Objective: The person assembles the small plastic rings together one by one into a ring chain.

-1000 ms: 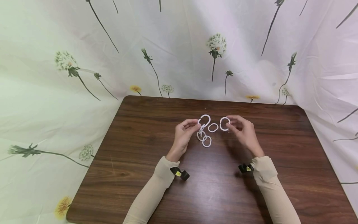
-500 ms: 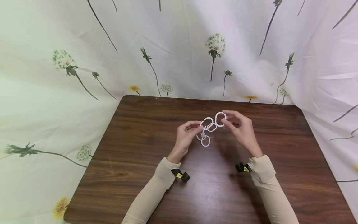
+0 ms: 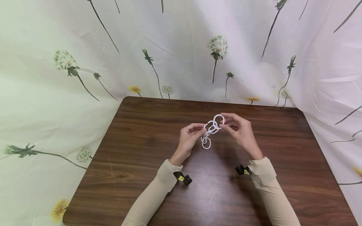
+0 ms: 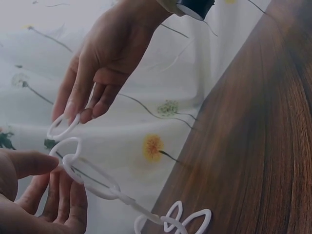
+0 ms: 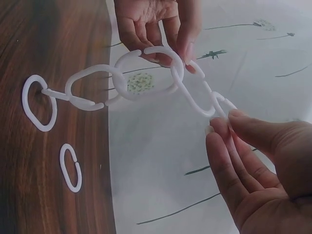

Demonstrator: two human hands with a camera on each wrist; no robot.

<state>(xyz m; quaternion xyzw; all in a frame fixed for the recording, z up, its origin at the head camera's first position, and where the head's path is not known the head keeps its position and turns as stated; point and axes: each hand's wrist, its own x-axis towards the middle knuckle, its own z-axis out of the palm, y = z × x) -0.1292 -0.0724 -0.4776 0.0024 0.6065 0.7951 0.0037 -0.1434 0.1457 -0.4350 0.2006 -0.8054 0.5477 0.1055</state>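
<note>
Both hands hold white plastic C-shaped rings over the table. My left hand [image 3: 186,139] pinches a link near the top end of a short chain [image 5: 87,68]; several joined links hang from it, the lowest touching or near the tabletop. Between thumb and fingers, my right hand [image 3: 241,131] pinches a ring [image 3: 219,115] at its edge. This ring meets the chain's end link [image 5: 192,100]; whether they are hooked cannot be told. A loose ring [image 5: 62,163] with a gap in its side lies on the table, and the chain partly overlaps it in the head view.
The dark brown wooden table [image 3: 135,150] spans the view below the hands. Its far edge meets a white cloth [image 3: 181,56] printed with dandelions, which also hangs on the left and right sides. Black straps with small cameras [image 3: 186,179] sit on both wrists.
My right hand has moved left with its ring, from apart to overlapping the chain's end link in the head view. My left hand has shifted slightly right and down with the chain.
</note>
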